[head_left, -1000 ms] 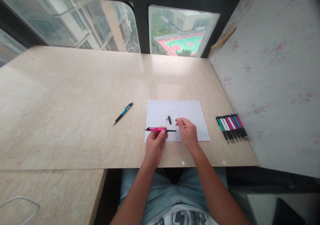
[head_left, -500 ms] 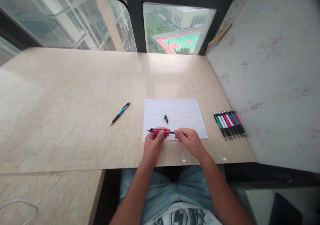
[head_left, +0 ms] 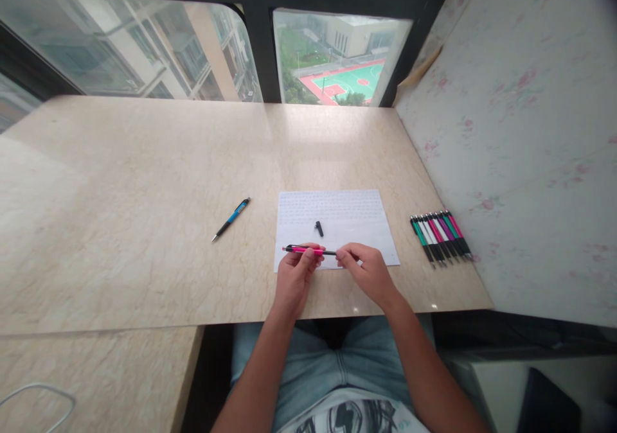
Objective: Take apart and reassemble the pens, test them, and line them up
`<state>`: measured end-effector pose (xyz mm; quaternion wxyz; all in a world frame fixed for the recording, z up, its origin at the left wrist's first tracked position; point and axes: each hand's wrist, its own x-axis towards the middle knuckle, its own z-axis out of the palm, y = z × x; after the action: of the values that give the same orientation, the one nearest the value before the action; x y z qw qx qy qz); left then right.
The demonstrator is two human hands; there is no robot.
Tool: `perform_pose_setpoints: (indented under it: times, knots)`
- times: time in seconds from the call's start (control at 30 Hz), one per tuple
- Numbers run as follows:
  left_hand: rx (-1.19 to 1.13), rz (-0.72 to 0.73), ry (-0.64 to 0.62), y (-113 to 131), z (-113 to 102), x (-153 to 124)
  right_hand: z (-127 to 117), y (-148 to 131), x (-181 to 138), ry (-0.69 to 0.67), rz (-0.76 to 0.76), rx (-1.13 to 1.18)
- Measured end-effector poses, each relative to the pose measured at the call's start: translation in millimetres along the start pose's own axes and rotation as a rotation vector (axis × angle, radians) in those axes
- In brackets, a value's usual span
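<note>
A pink and black ballpoint pen [head_left: 296,248] lies level across my hands, just above the near part of a sheet of paper [head_left: 347,227]. The fingers and thumb of my left hand [head_left: 295,277] are closed around its pink barrel. At the dark right end, my right hand [head_left: 369,270] pinches the pen between thumb and fingers, hiding the tip. A small short black piece [head_left: 319,229] rests on the paper just beyond the pen; its exact kind is unclear.
To the left lies a blue and black pen [head_left: 231,220], set slantwise on the marble-patterned table [head_left: 144,182]. Several pens in green, white, pink and purple [head_left: 441,237] form a row beside the papered wall [head_left: 525,163]. A white cable [head_left: 43,387] curls at lower left.
The hands and pink pen keep nearly the same pose; the view shifts slightly. No thing is visibly taken up or let go.
</note>
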<state>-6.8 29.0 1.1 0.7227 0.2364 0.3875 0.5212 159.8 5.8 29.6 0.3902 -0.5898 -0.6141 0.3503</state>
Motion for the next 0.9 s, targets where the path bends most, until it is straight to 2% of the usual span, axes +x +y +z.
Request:
perform_pose_setpoints:
  times: [0.13, 0.23, 0.33, 0.57, 0.73, 0.9]
  knots:
    - [0.146, 0.039, -0.05, -0.1, 0.1, -1.5, 0.4, 0.7, -1.3, 0.074, 0.021, 0.085]
    - [0.23, 0.059, -0.057, -2.0, -1.7, -1.8, -0.7, 2.8, -1.6, -0.01, 0.081, 0.081]
    - [0.199, 0.04, -0.03, -4.0, -3.6, -1.0, -1.6, 4.1, -1.8, -0.039, 0.115, 0.056]
    - [0.035, -0.003, -0.022, -3.7, -3.1, 0.8, 0.2, 1.0, -2.8, 0.1, 0.023, 0.101]
    - [0.01, -0.018, -0.014, -3.3, -2.7, 1.0, -1.7, 4.1, -2.6, 0.042, 0.109, 0.091]
    - [-0.009, -0.017, 0.009, -1.5, -0.5, 0.5, -4.3, 2.0, -3.6, 0.065, 0.011, 0.023]
